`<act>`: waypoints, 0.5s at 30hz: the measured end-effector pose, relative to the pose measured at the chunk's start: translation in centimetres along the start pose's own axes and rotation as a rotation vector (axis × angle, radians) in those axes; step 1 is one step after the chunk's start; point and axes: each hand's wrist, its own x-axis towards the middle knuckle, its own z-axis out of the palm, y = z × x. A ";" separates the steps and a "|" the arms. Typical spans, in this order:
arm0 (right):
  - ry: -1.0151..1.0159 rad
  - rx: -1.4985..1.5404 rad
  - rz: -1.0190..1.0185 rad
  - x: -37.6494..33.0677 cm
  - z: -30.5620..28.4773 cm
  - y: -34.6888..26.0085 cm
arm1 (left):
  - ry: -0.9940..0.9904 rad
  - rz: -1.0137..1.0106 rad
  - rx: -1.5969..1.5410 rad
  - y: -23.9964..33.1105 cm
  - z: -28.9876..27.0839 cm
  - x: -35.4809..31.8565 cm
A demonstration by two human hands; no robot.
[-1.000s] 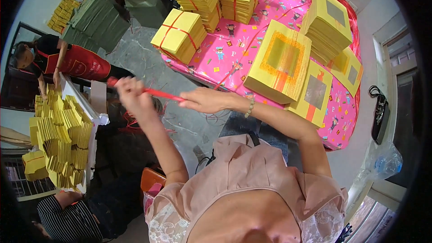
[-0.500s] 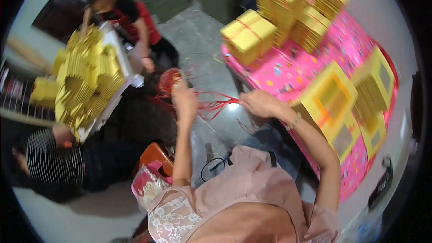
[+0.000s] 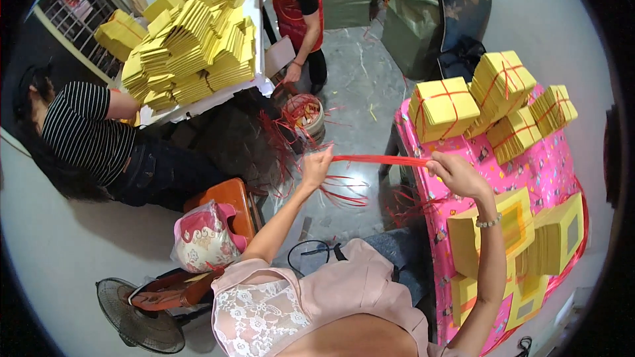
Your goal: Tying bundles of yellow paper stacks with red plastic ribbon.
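Observation:
A bundle of thin red plastic strips [image 3: 380,158] is stretched level between my two hands above the floor. My left hand [image 3: 317,166] is closed round one end, and loose strip ends hang below it. The other end is gripped by my right hand [image 3: 456,173], close to the edge of the pink-covered table [image 3: 433,192]. Beyond my left hand, a round bin [image 3: 315,125] holds more red strips and scraps, with strips spilling over its side.
Tied stacks of yellow paper [image 3: 444,109] and yellow folded pieces [image 3: 559,235] lie on the pink table. A co-worker in a red apron [image 3: 297,23] and another in stripes [image 3: 83,129] flank a table heaped with yellow paper [image 3: 198,46]. An orange chair [image 3: 228,198] and a fan [image 3: 142,314] stand left.
My hands have moved apart, pulling the loose, tangled strips into a straight, taut bundle. The whole view has shifted, bringing the fan and the back of the room into sight.

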 end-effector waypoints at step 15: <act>-0.036 -0.052 -0.109 2.1 3.5 -3.4 | -0.543 0.121 -0.481 15.7 1.9 -1.3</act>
